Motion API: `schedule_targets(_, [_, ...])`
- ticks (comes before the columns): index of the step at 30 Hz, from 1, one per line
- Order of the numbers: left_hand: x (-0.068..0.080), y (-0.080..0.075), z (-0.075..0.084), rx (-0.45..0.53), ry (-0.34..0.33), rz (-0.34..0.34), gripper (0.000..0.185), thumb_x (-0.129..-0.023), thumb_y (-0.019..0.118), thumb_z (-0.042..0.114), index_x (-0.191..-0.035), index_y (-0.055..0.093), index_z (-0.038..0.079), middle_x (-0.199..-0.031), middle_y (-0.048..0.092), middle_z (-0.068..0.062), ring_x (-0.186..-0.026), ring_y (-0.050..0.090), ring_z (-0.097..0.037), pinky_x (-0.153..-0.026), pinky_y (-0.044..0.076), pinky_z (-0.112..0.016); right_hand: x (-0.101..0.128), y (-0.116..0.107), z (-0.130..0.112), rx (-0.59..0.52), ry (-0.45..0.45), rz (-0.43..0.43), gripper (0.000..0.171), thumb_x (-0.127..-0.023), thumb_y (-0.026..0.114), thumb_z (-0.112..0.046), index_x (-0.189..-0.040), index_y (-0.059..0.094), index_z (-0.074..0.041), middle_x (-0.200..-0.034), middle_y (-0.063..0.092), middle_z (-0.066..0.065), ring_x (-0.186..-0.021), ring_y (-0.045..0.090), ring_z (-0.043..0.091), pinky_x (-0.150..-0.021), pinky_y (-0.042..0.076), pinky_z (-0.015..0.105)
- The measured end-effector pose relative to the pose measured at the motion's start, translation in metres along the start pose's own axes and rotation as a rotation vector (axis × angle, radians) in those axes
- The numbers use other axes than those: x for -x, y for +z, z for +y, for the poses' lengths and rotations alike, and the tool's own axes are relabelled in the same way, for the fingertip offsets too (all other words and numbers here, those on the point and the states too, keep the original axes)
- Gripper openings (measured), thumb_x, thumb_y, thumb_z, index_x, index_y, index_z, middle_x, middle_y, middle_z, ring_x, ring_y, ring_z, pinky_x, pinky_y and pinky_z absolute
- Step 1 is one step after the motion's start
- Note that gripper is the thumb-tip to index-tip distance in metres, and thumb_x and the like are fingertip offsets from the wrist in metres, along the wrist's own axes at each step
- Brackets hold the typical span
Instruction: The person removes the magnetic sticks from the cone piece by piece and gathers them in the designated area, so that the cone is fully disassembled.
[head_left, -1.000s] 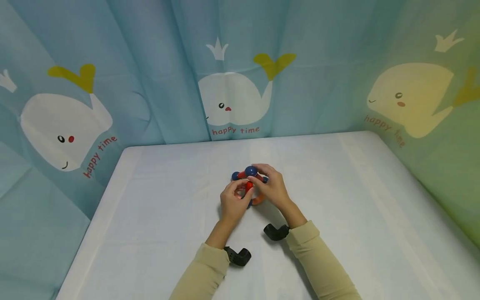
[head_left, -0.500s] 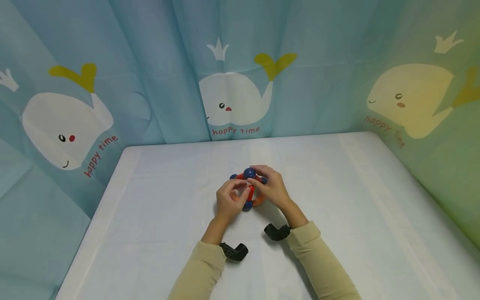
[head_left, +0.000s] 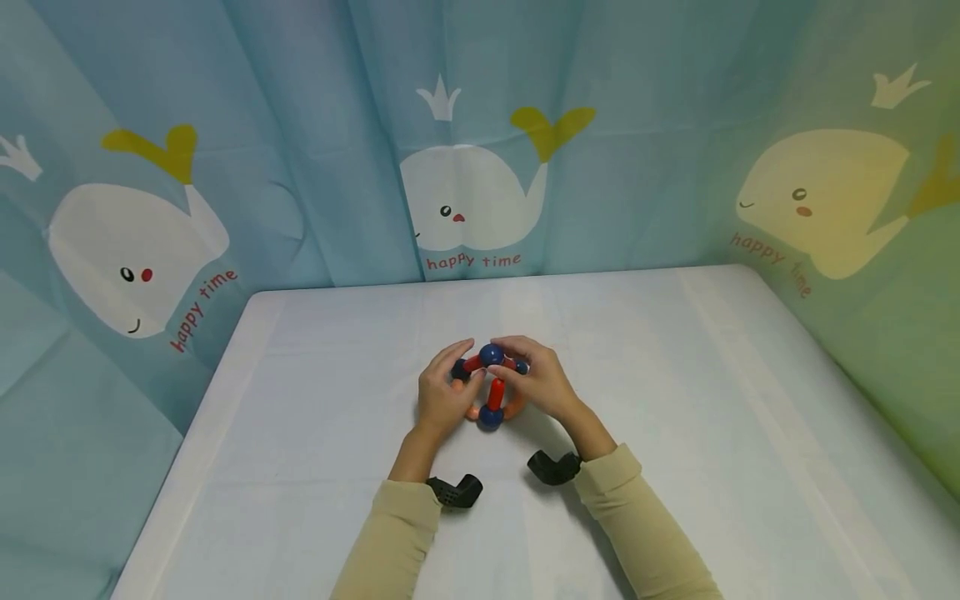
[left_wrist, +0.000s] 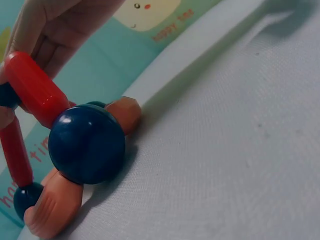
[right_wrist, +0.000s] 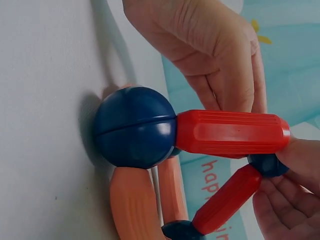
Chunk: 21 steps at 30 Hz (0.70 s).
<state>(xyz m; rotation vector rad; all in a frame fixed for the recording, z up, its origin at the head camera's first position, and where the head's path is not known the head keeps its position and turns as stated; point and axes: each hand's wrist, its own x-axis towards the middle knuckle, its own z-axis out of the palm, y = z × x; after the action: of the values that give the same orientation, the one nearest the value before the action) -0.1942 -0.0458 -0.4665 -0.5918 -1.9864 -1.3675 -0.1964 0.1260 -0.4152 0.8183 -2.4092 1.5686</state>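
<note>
A toy frame of red rods, dark blue balls and orange curved pieces (head_left: pixel 489 385) stands on the white table (head_left: pixel 675 400). My left hand (head_left: pixel 459 368) grips its left side, fingers curled round the upper left rod. My right hand (head_left: pixel 512 367) pinches the top ball (head_left: pixel 491 354) from the right. In the left wrist view a blue ball (left_wrist: pixel 86 143) rests on the cloth with a red rod (left_wrist: pixel 35 90) rising from it. The right wrist view shows the same near ball (right_wrist: pixel 135 127), two red rods (right_wrist: pixel 230 132) and an orange arc (right_wrist: pixel 135 205) against the cloth.
Black camera mounts sit under both wrists (head_left: pixel 454 492) (head_left: pixel 552 467). Blue curtains printed with whales (head_left: pixel 465 200) close in the table at the back and left, a green-tinted one (head_left: pixel 862 250) on the right. The table's left edge (head_left: pixel 187 442) falls away.
My left hand has slid from the front of the frame to its left side, uncovering the front rod and near ball. The frame sits slightly nearer me; my right hand stays on top.
</note>
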Motion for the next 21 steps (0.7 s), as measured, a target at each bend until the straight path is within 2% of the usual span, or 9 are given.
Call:
schedule_targets(3, [0.001,0.000,-0.001,-0.003,0.001,-0.005,0.040,-0.072,0.075,0.001,-0.110,0.064,-0.003,-0.111,0.063,-0.013,-0.107,0.056,-0.023,-0.093,0.042,-0.034,0.000,0.001,-0.002,-0.014,-0.013,-0.027,0.036,-0.081,0.068,0.000,-0.114,0.058,0.009,-0.112,0.059,0.021,-0.103,0.056,0.032,-0.089,0.044,0.044])
schedule_targets(10, [0.002,0.000,-0.002,-0.021,0.026,-0.012,0.031,-0.073,0.073,-0.001,-0.104,0.067,-0.003,-0.103,0.065,-0.012,-0.099,0.060,-0.021,-0.087,0.046,-0.028,0.001,-0.003,-0.039,-0.031,-0.021,-0.064,0.033,-0.080,0.065,0.008,-0.111,0.055,0.017,-0.110,0.057,0.027,-0.103,0.055,0.037,-0.088,0.043,0.046])
schedule_targets(15, [0.002,0.001,-0.002,-0.014,0.057,0.003,0.026,-0.075,0.073,-0.002,-0.100,0.068,-0.004,-0.099,0.066,-0.012,-0.093,0.062,-0.021,-0.081,0.049,-0.028,0.001,-0.003,-0.040,-0.047,-0.017,-0.065,0.033,-0.081,0.063,0.009,-0.113,0.054,0.017,-0.111,0.057,0.028,-0.104,0.054,0.038,-0.089,0.043,0.047])
schedule_targets(21, [0.003,0.004,-0.005,-0.022,0.058,0.027,0.024,-0.075,0.072,-0.003,-0.098,0.068,-0.004,-0.098,0.066,-0.012,-0.092,0.062,-0.021,-0.081,0.049,-0.029,0.001,-0.001,-0.041,-0.073,-0.025,-0.056,0.033,-0.083,0.061,0.010,-0.113,0.052,0.018,-0.111,0.054,0.031,-0.102,0.054,0.041,-0.087,0.041,0.054])
